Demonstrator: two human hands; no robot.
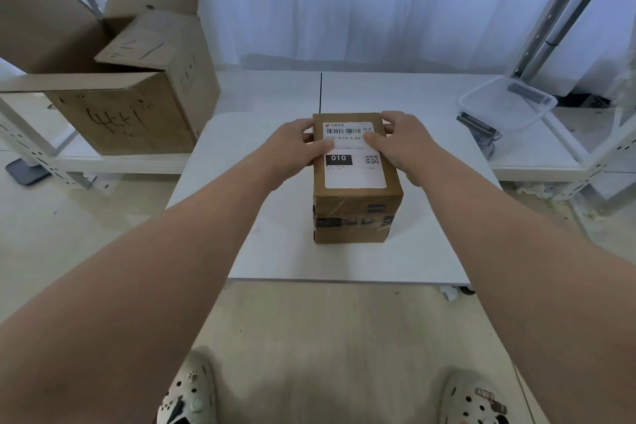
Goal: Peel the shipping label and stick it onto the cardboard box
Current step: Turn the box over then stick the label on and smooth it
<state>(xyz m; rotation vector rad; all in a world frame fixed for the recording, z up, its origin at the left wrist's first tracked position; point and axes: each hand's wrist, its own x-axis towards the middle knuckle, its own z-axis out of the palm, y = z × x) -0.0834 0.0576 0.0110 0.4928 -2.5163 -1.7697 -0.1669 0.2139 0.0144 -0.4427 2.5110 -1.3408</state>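
Both of my hands are on the cardboard box (pixel 358 203), which stands in the middle of the low white table (pixel 261 251) in front of me. My left hand (pixel 296 144) lies against the box's left upper edge, fingers spread flat rather than clenched, with the thumb reaching onto the top and pressing on the shipping label (pixel 354 162). My right hand (pixel 402 141) does the same from the other side: fingers curl around the far right corner, and the thumb rests on the label near the line of numbers under the barcode. Neither hand is lifting anything; they are flat and loose, pressing rather than gripping.

That label sits on the box's top face and covers most of it. It looks flat, showing a barcode at the far end, a black block reading 010 and a small square code beside it. Clear tape runs around the box's near side.

Off to my left, a big open carton (pixel 113 79) with marker scribbles sits on a shelf. On the right, a clear plastic tub (pixel 509 103) rests on the white shelving.
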